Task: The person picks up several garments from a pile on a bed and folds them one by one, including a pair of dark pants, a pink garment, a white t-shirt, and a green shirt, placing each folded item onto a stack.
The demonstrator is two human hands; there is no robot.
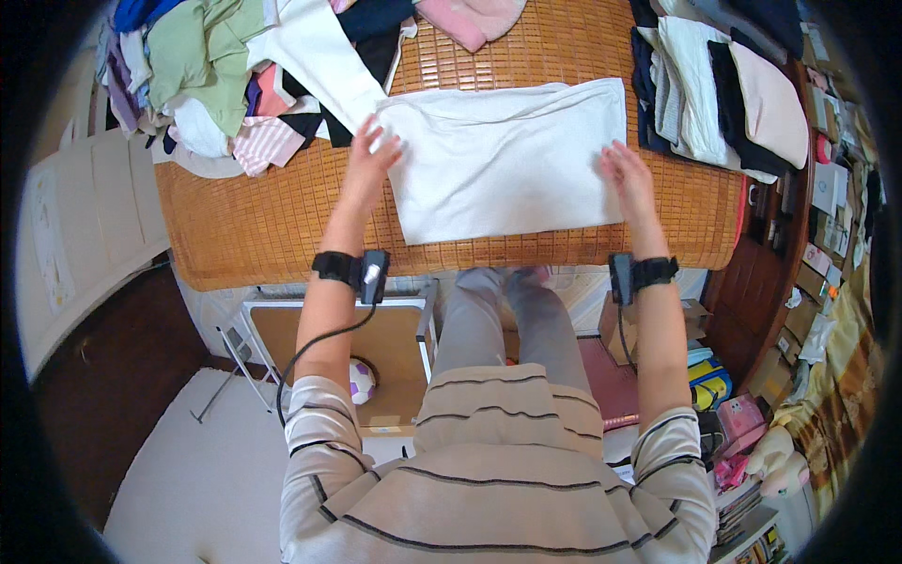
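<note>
A white garment (507,158), folded into a rough rectangle with diagonal creases, lies on a brown bamboo-tile mat (232,233) in front of me. At its left edge is my left hand (372,158), fingers spread and nothing visible in them. My right hand (631,176) is at the garment's right edge, fingers loosely curled and slightly blurred; whether the fingertips touch the cloth is unclear. Just beyond my left hand, another white garment (328,63) stretches from the clothes pile, its end meeting the folded one's upper left corner.
A loose heap of clothes with a green garment (183,70) covers the far left. Folded clothes, including a pale pink one (768,99), are stacked at right. A pink garment (472,21) lies at the far edge. Below the mat are a white-framed table (335,304) and a ball (361,381).
</note>
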